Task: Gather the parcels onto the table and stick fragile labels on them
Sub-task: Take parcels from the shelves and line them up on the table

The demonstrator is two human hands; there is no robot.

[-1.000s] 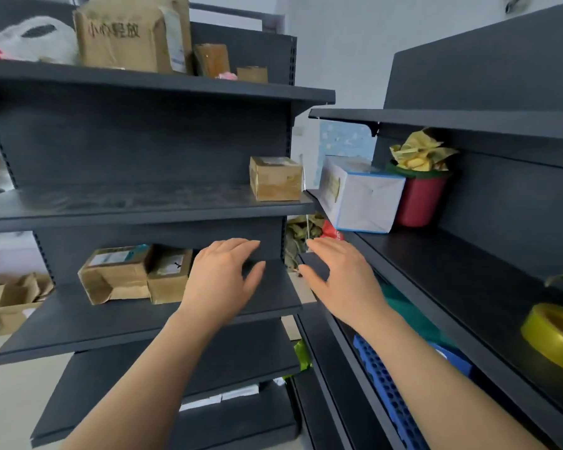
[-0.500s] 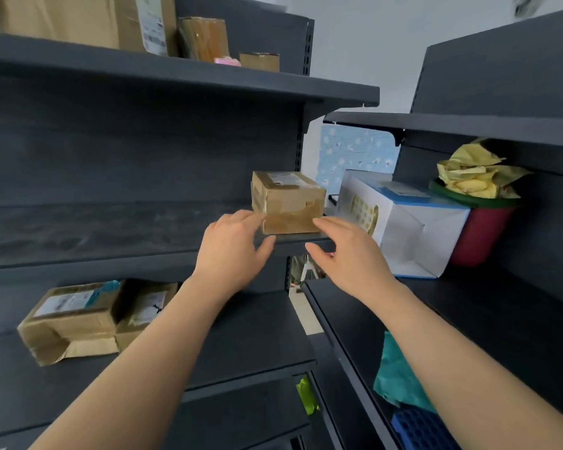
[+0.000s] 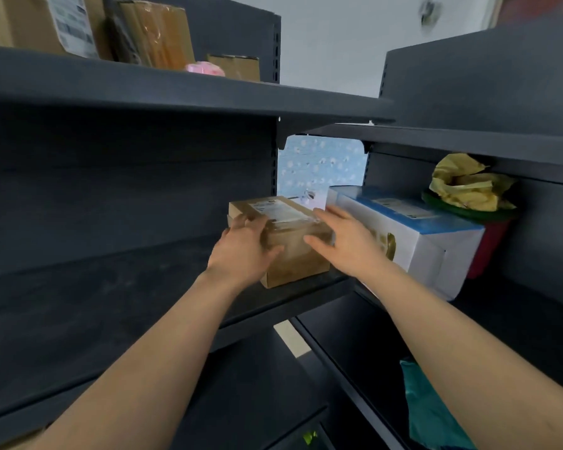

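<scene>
A small brown cardboard parcel (image 3: pixel 293 258) with a white shipping label on top sits at the right end of the dark middle shelf (image 3: pixel 111 319). My left hand (image 3: pixel 244 248) grips its left side, fingers curled over the top edge. Around its right front corner my right hand (image 3: pixel 345 241) holds on, fingers along the top and thumb on the front face. The parcel's base still rests on the shelf. More brown parcels (image 3: pixel 156 34) stand on the top shelf.
A white and blue box (image 3: pixel 436 241) stands just right of the parcel on the neighbouring rack. Behind it is a red pot (image 3: pixel 488 254) stuffed with yellow paper. A teal bag (image 3: pixel 429 414) lies lower right. The upper shelf's edge (image 3: pixel 208 99) overhangs my hands.
Both hands rose from the lower shelf level to the small brown parcel and closed on its two sides. The view moved nearer and upward.
</scene>
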